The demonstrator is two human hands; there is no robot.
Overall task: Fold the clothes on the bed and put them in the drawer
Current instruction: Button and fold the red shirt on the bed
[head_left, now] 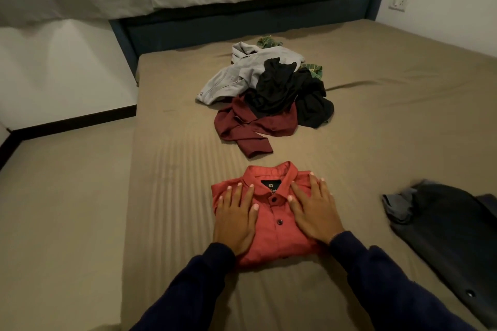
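Now two flat hands (274, 219) on one folded shirt (271, 239).

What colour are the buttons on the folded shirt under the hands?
Dark, nearly black, on the folded coral-red shirt; head view.

The dark garment (454, 236) is cut off by the right edge; label text (271, 187) unreadable.
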